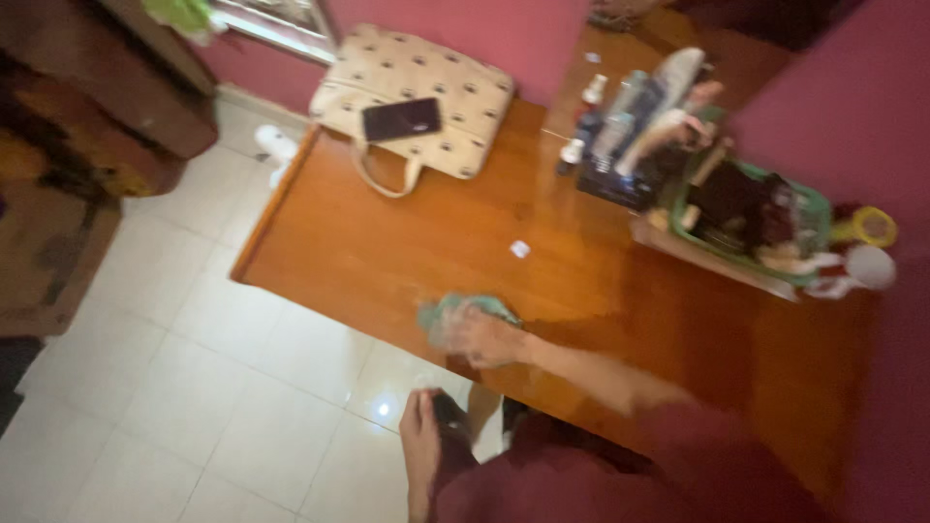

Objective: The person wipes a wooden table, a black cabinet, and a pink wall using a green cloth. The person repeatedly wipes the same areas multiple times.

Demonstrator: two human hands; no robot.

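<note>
My right hand (481, 336) presses a teal cloth (455, 308) onto the wooden table (407, 242) near its front edge; the hand is blurred with motion. My left hand (420, 431) hangs below the table's edge, over the floor, resting against my dark red clothing with fingers together and nothing seen in it. A small white scrap (520, 249) lies on the table beyond the cloth.
A cream patterned bag (455, 97) with a dark phone (401, 119) on it sits at the table's far end. Bottles (620, 126) and a green basket (814, 208) of clutter crowd the right side by the pink wall. White tiled floor (194, 387) lies left; dark furniture (87, 116) stands beyond.
</note>
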